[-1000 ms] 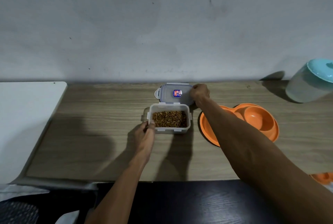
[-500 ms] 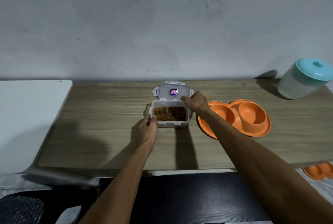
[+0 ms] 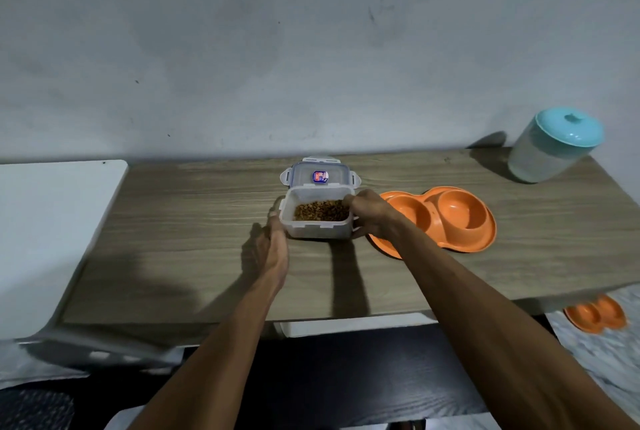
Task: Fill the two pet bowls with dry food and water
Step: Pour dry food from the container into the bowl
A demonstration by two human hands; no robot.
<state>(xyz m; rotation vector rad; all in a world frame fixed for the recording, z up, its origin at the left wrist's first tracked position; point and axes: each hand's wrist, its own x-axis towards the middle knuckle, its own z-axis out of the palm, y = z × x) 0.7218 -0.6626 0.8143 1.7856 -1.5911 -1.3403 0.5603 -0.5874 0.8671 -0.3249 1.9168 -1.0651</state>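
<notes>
both forearms reach forward over the near edge of the desk [image 3: 180, 221] and meet at a clear plastic food container [image 3: 318, 220] that sits near the desk's middle, a little toward the back edge. the left hand [image 3: 273, 249] lies along the container's left wall, thumb up by the rim and the other fingers hidden behind or below the box, so it seems to be pressing the side rather than wrapping it. the right hand [image 3: 372, 216] is clamped on the container's right end, fingers curled over the rim and thumb low against the front corner. brown dry food [image 3: 322, 210] covers the container's bottom. its lid [image 3: 320, 176] lies flat just behind it, by the back edge, with a small blue and red sticker on top; whether lid and box touch is hard to tell.

the orange double pet bowl [image 3: 450, 218] rests just right of the container, and its left rim is covered by the right hand and wrist. a pale canister with a teal lid [image 3: 554, 145] stands at the back right corner. a second orange double bowl [image 3: 595, 313] shows below the desk's right near edge, blurred.
</notes>
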